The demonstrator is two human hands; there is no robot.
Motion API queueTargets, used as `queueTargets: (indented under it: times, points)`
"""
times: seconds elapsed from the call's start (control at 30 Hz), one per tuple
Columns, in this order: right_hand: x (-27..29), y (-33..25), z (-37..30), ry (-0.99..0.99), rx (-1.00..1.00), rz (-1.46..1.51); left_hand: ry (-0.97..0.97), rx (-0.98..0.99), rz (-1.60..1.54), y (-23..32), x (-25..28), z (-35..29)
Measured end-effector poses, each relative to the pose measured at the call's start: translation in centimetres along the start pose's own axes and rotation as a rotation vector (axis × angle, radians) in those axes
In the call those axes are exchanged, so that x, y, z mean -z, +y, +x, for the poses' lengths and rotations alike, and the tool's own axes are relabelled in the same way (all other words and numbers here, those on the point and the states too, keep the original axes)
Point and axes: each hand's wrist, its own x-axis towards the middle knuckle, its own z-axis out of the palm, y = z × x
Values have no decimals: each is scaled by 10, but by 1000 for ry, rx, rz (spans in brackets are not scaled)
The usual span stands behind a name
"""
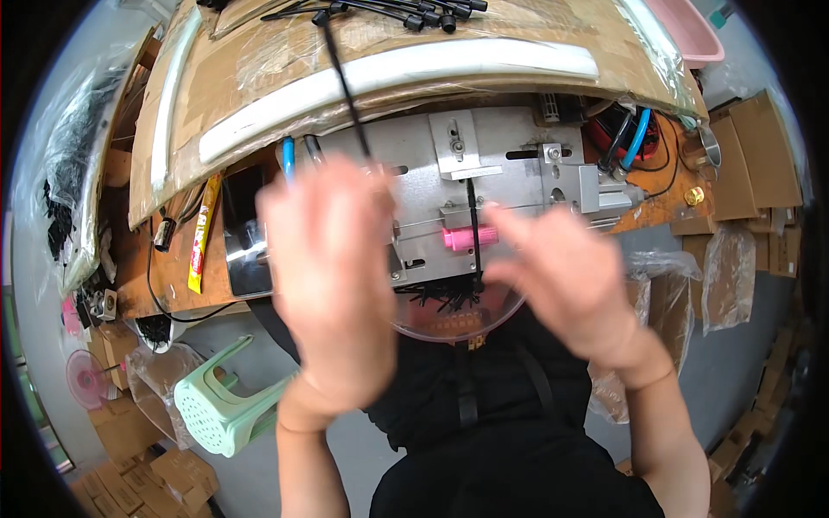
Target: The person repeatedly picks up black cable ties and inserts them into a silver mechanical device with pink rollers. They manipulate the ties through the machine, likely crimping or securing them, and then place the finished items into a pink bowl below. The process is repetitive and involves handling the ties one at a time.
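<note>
My left hand [332, 268], smeared by motion, is closed on a thin black rod [345, 82]. The rod slants up and away from the fist, and its far end has a dark knob over the cardboard. My right hand [561, 276] is beside the metal fixture [414, 190], its thumb and index finger spread apart. Between these fingers and the fixture's middle stands another thin black rod [475, 229], lying lengthwise across a pink clamp-like piece [462, 238]. I cannot tell whether the right fingertips touch that rod. Below it, a clear pinkish bowl [414, 332] holds several short black pieces [440, 295].
Cardboard [285, 86] with white foam strips covers the table's far side, with several black rods [423, 15] on top. At left lie a yellow packet [203, 237] and a dark flat panel [246, 233]. Pneumatic cylinder [604, 200] and blue hose [637, 138] flank the fixture. A green stool [216, 406] stands below.
</note>
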Motion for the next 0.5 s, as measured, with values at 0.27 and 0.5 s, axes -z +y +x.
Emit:
queueTargets:
  times: [0.27,0.5]
  points:
    - [53,68,162,-26,-21,-272,-508,-81,120,47,-36,-82]
    - [78,105,180,-279,-293,622,-582,-39,163,43,-33,-73]
